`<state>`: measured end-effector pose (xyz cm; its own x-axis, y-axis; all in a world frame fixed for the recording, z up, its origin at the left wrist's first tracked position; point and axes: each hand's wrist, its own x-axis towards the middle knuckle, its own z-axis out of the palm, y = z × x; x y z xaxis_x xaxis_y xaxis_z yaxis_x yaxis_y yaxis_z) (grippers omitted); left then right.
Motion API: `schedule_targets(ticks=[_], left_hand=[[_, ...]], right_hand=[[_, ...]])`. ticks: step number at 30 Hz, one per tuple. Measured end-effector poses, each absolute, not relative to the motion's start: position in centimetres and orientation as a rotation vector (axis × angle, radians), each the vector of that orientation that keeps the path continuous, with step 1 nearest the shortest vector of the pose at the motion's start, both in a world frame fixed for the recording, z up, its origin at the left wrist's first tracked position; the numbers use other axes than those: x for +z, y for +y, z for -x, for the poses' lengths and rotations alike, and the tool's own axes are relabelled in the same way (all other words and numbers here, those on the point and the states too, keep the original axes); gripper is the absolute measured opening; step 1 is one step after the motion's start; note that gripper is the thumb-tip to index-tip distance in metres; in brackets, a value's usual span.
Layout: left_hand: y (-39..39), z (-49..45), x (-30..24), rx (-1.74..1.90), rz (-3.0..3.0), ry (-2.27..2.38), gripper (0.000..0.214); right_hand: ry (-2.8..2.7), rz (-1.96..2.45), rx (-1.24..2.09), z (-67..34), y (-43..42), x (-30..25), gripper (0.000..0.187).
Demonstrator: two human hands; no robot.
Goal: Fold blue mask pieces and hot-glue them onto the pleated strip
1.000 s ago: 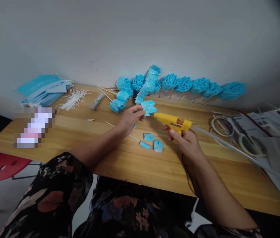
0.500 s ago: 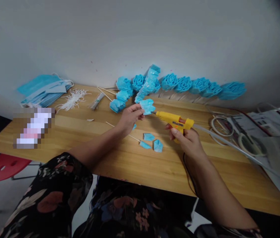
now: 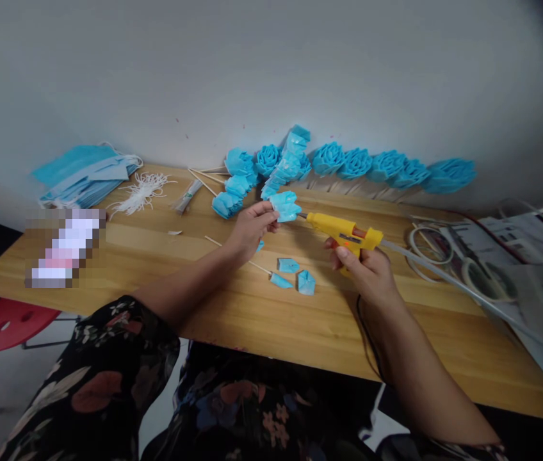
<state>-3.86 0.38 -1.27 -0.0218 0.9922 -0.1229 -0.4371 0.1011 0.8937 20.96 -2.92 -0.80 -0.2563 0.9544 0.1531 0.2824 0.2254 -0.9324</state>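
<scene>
Between its fingertips my left hand point(image 3: 255, 227) pinches a blue folded flower point(image 3: 285, 206) above the middle of the table. My right hand point(image 3: 365, 266) is wrapped round the handle of a yellow hot glue gun point(image 3: 343, 229), a clear glue stick point(image 3: 415, 257) jutting from its back. The gun's metal nozzle points left and meets, or nearly meets, the flower's right edge; I cannot tell whether it touches. Below the hands lie loose blue folded petals point(image 3: 305, 282) and a blue piece point(image 3: 281, 280) on a thin wooden stick.
Finished blue flowers point(image 3: 356, 162) line the wall, beside a slanting stack of folded petals point(image 3: 287, 163). To the left are blue face masks point(image 3: 84, 173), white ear loops point(image 3: 143, 192) and a blurred-out bright phone-like object point(image 3: 66, 248). Scissors point(image 3: 480, 278) and cables crowd the right.
The glue gun and my right hand have shifted slightly to the right, drawing the nozzle back a little. My left hand and the flower have hardly moved.
</scene>
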Motion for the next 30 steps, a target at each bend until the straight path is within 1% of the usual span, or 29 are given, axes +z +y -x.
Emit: schedule_targets(ticks=[7, 11, 16, 24, 30], left_hand=[[0.19, 3.83, -1.26, 1.327, -0.759, 0.941, 0.009], [0.13, 3.84, -1.27, 1.325, -0.779, 0.937, 0.007], [0.29, 3.83, -1.38, 1.328, -0.773, 0.939, 0.009], [0.5, 3.91, -1.72, 1.333, -0.779, 0.935, 0.01], [0.47, 3.92, -1.55, 1.342, -0.768, 0.939, 0.011]], right_hand=[[-1.76, 1.144, 1.093, -20.64, -3.24, -1.13, 0.048], [-1.732, 1.159, 1.068, -20.44, -3.16, -1.3, 0.048], [-1.745, 1.158, 1.039, -20.63, -3.0, -1.17, 0.046], [-1.754, 1.226, 1.008, -20.81, -2.89, -1.22, 0.053], [-1.657, 1.218, 0.995, -20.7, -2.79, -0.95, 0.053]])
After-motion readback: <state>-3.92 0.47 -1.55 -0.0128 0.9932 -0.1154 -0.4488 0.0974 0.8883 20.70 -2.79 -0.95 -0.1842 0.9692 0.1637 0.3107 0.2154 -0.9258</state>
